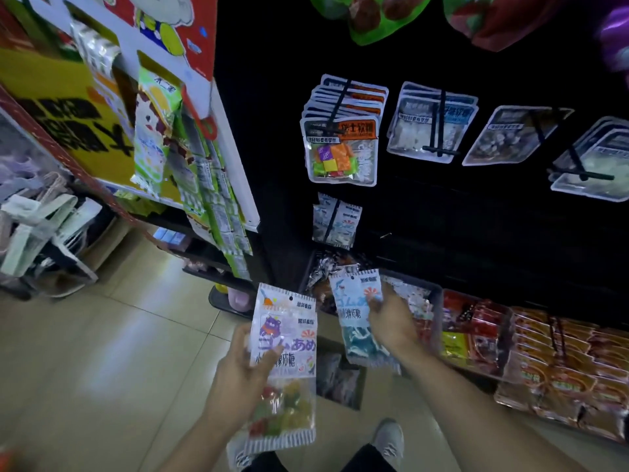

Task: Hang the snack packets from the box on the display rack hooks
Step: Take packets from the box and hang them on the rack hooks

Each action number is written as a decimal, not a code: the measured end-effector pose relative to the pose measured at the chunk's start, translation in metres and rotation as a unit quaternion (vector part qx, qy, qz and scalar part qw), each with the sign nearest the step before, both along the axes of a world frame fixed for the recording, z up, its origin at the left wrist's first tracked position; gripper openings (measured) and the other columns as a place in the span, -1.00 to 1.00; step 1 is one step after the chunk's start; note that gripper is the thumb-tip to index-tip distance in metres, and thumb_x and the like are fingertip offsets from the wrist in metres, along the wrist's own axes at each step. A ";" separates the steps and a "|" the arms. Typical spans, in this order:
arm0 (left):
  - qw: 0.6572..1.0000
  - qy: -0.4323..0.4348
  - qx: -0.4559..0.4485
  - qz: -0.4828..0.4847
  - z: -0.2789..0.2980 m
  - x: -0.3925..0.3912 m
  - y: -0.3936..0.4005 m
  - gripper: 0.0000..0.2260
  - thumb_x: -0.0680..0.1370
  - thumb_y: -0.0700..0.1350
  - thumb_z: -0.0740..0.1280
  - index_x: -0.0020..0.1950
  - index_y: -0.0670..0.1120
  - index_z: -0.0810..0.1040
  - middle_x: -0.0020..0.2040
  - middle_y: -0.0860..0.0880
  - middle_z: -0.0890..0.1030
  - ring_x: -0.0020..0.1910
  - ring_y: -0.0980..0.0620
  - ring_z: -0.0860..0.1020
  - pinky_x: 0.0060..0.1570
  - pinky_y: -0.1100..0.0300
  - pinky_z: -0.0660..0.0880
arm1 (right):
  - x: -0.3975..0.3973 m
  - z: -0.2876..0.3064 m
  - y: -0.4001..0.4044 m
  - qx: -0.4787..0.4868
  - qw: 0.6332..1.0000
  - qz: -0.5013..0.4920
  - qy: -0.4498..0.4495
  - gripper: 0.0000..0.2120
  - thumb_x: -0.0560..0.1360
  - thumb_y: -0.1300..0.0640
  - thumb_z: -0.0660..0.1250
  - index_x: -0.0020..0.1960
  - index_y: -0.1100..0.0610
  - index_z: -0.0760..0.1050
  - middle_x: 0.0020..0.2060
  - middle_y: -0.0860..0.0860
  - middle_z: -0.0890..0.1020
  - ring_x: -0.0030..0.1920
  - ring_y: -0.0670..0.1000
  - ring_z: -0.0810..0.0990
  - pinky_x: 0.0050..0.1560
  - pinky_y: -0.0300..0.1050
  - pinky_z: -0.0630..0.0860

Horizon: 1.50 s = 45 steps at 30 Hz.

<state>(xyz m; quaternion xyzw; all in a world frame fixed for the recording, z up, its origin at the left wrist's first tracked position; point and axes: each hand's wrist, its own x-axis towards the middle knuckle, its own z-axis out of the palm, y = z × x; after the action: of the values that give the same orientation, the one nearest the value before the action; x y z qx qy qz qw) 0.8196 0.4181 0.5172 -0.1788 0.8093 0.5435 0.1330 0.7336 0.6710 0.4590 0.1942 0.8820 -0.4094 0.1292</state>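
Observation:
My left hand grips a small stack of candy packets; the front one shows a purple monster and mixed-colour gummies. My right hand pinches a blue-and-white packet by its right edge, holding it upright below the black display rack. Just above it, matching blue-white packets hang on a low hook. Higher hooks carry an orange-labelled packet row and grey-white packets. A dark box sits on the floor between my arms.
Bins of red and orange snack packets line the rack's base at right. A white side stand with green packets juts out at left. Beige floor tiles lie at lower left. My shoe stands at the bottom.

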 end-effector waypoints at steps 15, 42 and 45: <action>0.998 0.006 -0.038 0.059 -0.019 -0.020 0.016 -0.62 0.50 -0.08 0.53 0.18 0.27 0.47 -0.09 0.38 0.68 -0.26 0.29 0.68 -0.35 0.19 0.56 | -0.112 -0.059 -0.036 -0.169 0.981 -0.076 0.062 -0.50 0.68 -0.15 0.17 0.50 0.12 0.37 0.36 0.14 0.57 0.35 0.19 0.54 0.36 0.11 0.48; 0.994 0.024 0.019 0.109 -0.023 -0.029 0.009 -0.63 0.48 -0.22 0.54 0.13 0.18 0.56 -0.15 0.22 0.74 -0.28 0.19 0.70 -0.36 0.46 0.51 | -0.154 -0.063 -0.043 -0.220 0.948 -0.221 0.068 -0.51 0.68 0.02 0.27 0.55 0.16 0.31 0.44 0.10 0.49 0.40 0.15 0.50 0.16 -0.29 0.35; 0.992 0.025 0.050 0.109 -0.018 -0.031 0.009 -0.66 0.50 -0.18 0.53 0.12 0.20 0.56 -0.10 0.20 0.75 -0.24 0.16 0.72 -0.36 0.42 0.53 | -0.090 -0.036 -0.047 -0.248 0.952 -0.180 0.001 -0.52 0.65 -0.09 0.28 0.51 0.07 0.35 0.24 -0.01 0.59 0.12 0.02 0.62 0.11 -0.32 0.48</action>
<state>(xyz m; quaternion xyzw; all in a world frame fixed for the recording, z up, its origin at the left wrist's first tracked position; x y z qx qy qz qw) 0.7888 0.4273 0.4994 -0.2455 0.7596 0.5992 0.0610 0.6439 0.6245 0.4229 0.3112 0.7031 -0.6321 0.0965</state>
